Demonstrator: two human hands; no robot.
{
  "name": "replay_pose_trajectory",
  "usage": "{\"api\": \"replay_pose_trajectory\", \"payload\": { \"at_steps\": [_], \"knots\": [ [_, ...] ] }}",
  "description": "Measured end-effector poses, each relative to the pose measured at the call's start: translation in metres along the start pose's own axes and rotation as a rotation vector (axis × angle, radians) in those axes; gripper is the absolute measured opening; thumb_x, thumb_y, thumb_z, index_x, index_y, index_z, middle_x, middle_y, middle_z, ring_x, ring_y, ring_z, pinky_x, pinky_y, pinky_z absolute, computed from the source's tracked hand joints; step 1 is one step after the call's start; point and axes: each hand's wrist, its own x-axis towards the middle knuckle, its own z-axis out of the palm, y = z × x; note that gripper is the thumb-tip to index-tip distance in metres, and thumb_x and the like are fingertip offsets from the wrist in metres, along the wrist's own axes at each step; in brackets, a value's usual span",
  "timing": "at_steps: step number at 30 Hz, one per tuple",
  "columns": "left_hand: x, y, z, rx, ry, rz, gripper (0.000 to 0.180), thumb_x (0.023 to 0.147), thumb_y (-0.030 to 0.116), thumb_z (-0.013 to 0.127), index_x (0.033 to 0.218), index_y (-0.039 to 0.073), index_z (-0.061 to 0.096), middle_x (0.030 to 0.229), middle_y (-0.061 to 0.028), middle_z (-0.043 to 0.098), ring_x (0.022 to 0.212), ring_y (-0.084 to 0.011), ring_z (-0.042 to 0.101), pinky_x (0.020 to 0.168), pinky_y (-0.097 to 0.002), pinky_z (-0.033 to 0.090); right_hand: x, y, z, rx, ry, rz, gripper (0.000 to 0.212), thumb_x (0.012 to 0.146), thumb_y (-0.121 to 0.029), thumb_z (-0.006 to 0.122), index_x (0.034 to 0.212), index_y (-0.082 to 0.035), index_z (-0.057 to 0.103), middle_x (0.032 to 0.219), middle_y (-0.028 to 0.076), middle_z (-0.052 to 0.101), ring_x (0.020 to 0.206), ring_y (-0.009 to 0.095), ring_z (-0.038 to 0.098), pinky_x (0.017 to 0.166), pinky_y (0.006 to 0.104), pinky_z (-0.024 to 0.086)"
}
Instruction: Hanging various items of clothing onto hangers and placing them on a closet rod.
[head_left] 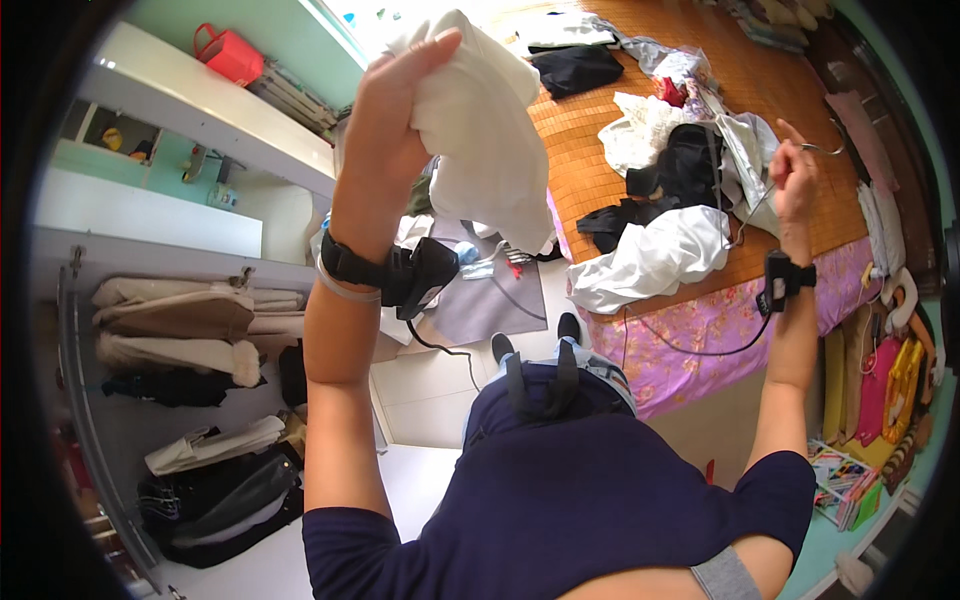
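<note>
At 9 o'clock, an open cabinet [110,440] is holding pale garments [175,320]; toward 8 o'clock, it is holding dark garments [225,505]. Between 10 and 11 o'clock, a red bag [232,57] is resting on a ledge.

At 11 o'clock, the left hand [392,115] is gripping the white cloth [485,140]; 1 digit is showing at its upper edge, and the cloth is hiding the others. The cloth is hanging in the air at 12 o'clock, its long axis running from 11 to 5 o'clock and its loose end pointing to 5 o'clock.

At 2 o'clock, black garments [690,165] and a white garment [660,255] are lying on the mat [580,150]. Farther out, the right hand [793,182] is holding a thin hanger [822,149] in curled fingers, the hook projecting toward 3 o'clock.
</note>
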Motion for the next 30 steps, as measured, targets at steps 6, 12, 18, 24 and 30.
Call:
{"api": "replay_pose_trajectory", "payload": {
  "at_steps": [6,12,18,24,30],
  "knots": [
    [-0.053,0.05,-0.003,1.023,0.024,0.8,0.049,0.074,0.018,0.061,0.114,-0.007,0.047,0.09,-0.0081,0.061,0.081,-0.0116,0.057,0.074,-0.022,0.045,-0.064,0.008,0.131,-0.019,-0.378,0.102,0.02,0.081,-0.005,0.044,0.096,-0.006,0.057,0.063,-0.003,0.052,0.046,0.001,0.032,0.041,0.015,0.022],
    [-0.074,0.104,-0.005,-0.235,-0.116,0.31,0.013,0.085,0.015,0.049,0.082,0.003,0.054,0.076,-0.0089,0.06,0.07,-0.0198,0.06,0.067,-0.032,0.05,-0.116,0.009,0.216,-0.16,-0.776,-0.008,0.042,0.067,-0.01,0.07,0.101,-0.005,0.046,0.079,-0.003,0.039,0.06,0.003,0.031,0.053,0.0146,0.03],
    [-0.102,0.124,-0.009,-0.307,-0.208,0.392,0.018,0.087,0.017,0.047,0.083,0.001,0.054,0.075,-0.0096,0.06,0.071,-0.0203,0.06,0.07,-0.0329,0.05,-0.132,0.065,0.285,-0.257,-0.633,-0.001,0.051,0.063,-0.024,0.076,0.099,-0.002,0.047,0.075,0.0,0.042,0.064,0.005,0.039,0.055,0.019,0.035],
    [-0.14,0.153,-0.05,-0.311,-0.251,0.486,0.019,0.088,0.016,0.045,0.081,0.001,0.053,0.073,-0.0088,0.059,0.067,-0.0183,0.059,0.067,-0.0277,0.047,-0.172,0.075,0.348,0.08,-0.975,0.4,0.042,0.072,-0.024,0.068,0.1,0.001,0.05,0.097,0.009,0.055,0.09,0.012,0.053,0.077,0.0234,0.044],
    [-0.165,0.146,-0.142,0.545,0.1,0.83,0.022,0.082,0.015,0.055,0.094,-0.005,0.054,0.08,-0.0047,0.058,0.069,-0.0098,0.054,0.066,-0.0219,0.043,-0.183,0.08,0.36,-0.012,-0.645,0.62,0.011,0.083,-0.016,0.05,0.084,-0.006,0.055,0.068,-0.001,0.051,0.046,0.004,0.037,0.039,0.0187,0.027]
  ]
}}
